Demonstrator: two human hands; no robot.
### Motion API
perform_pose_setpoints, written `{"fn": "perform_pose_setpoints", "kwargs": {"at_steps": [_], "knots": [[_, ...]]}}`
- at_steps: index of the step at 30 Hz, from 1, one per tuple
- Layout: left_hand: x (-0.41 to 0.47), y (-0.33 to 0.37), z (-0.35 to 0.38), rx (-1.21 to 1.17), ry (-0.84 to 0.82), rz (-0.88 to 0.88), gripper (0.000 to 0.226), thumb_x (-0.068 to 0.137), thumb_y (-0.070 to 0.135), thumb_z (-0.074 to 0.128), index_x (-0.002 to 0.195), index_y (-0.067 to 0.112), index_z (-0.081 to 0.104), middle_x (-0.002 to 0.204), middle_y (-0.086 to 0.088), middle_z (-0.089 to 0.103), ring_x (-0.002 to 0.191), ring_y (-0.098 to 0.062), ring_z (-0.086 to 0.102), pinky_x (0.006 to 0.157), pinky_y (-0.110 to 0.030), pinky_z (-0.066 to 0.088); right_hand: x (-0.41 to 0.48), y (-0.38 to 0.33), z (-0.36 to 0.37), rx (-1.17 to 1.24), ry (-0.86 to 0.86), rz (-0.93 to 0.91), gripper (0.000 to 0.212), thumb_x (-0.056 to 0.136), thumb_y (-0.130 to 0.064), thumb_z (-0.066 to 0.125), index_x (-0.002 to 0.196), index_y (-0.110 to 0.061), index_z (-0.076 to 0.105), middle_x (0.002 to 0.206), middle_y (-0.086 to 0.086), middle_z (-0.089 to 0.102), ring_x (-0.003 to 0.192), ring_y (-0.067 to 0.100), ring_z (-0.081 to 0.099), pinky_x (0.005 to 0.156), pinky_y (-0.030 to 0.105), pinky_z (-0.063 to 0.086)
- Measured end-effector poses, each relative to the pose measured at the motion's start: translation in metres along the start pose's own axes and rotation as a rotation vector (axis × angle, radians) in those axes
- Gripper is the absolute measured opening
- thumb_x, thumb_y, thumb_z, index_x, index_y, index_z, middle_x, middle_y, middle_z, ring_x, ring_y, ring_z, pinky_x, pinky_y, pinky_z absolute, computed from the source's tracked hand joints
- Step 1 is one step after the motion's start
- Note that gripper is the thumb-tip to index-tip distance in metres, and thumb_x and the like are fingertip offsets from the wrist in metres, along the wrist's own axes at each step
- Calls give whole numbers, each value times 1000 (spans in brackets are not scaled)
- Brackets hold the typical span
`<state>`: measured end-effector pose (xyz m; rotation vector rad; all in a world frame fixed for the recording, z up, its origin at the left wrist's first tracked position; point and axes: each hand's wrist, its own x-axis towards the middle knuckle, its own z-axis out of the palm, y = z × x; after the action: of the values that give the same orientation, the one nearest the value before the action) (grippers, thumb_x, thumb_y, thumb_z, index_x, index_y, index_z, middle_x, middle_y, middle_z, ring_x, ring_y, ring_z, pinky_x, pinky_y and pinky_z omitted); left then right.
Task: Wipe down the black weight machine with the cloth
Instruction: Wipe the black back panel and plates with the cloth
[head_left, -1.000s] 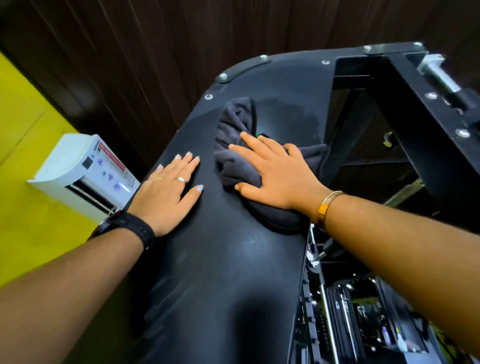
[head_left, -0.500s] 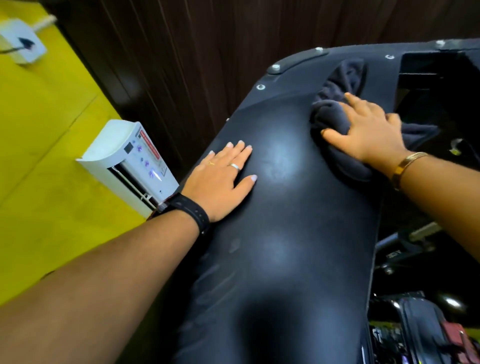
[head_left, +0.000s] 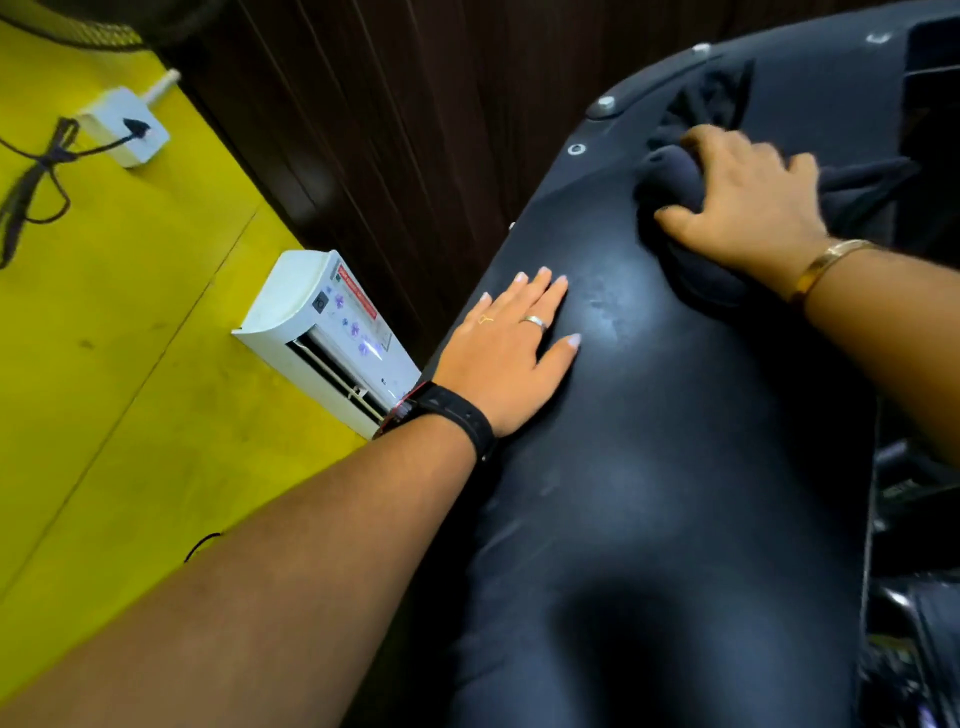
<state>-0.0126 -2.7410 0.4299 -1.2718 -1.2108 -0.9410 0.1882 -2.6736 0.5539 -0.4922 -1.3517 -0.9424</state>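
Now, right grip (head_left: 748, 202) apparently tight round cloth (head_left: 669, 174), left grip (head_left: 506, 358) flat on machine (head_left: 675, 467).

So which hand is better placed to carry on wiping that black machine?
The right hand. It grips the cloth, bunched against the machine near its bolted far end. The left hand lies flat and bare on the machine, holding nothing, probably just bracing.

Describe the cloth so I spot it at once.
Start at the black curved machine panel filling the right side. Near its far bolted end, the right hand grips a bunched dark grey cloth. It is soft and wrinkled, unlike the smooth panel.
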Motion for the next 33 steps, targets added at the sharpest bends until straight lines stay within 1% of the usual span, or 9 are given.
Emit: {"fn": "perform_pose_setpoints", "kwargs": {"at_steps": [3,7,10,13,17,19,24,27,33], "knots": [[0,2,0,-22,1,-3,59,103,42,35,156,27,14,163,8,8,149,-9,1,118,-27,-3,-12,-5,-2,20,-22,-69,66,72,-60,40,120,-16,46,127,14,54,118,35,48,94,49,31],[0,2,-1,-35,22,-4,59,102,39,39,155,25,17,162,7,11,149,-10,4,118,-27,0,-40,-19,-1,-50,-114,-194,89,69,-76,22,135,-20,41,154,4,32,140,28,30,105,50,25],[-1,4,-1,-18,16,-17,59,102,39,38,155,25,16,162,7,11,149,-11,5,118,-27,0,-51,-24,-2,-29,-199,-317,91,66,-65,12,141,-20,37,160,1,19,145,25,19,108,48,18],[-2,5,-2,13,13,-32,59,103,41,35,155,25,14,163,7,9,149,-10,3,118,-27,-1,-43,-25,-4,62,-227,-404,89,63,-57,15,140,-20,40,159,-1,23,144,21,21,108,44,18],[-3,6,-2,35,1,-24,66,95,52,21,155,26,12,163,8,8,149,-9,1,118,-27,-2,-22,-31,1,112,-199,-424,81,68,-54,26,139,-20,45,154,-3,34,140,17,31,105,40,23],[-3,4,-2,31,-17,-28,65,96,52,20,156,27,11,163,10,7,149,-7,-1,118,-26,-3,-10,-37,5,108,-192,-428,74,71,-48,34,138,-20,46,152,-3,38,139,17,34,103,39,25],[-5,2,0,38,-5,-26,62,98,52,21,155,30,10,162,13,5,148,-4,-3,116,-22,-6,15,-53,16,99,-187,-415,72,76,-49,35,140,-19,44,150,-1,41,135,21,38,102,41,27],[-6,1,0,20,-7,-34,56,104,44,30,155,32,9,162,14,4,148,-4,-3,116,-22,-6,29,-57,21,91,-211,-374,62,88,-48,41,143,-22,40,154,-1,33,140,21,30,105,44,24],[-7,0,-1,-2,1,-27,55,104,41,31,155,33,11,162,15,5,148,-3,-3,114,-19,-8,47,-60,21,56,-248,-274,62,92,-52,43,148,-29,32,160,-4,18,146,21,18,109,48,19]]}}
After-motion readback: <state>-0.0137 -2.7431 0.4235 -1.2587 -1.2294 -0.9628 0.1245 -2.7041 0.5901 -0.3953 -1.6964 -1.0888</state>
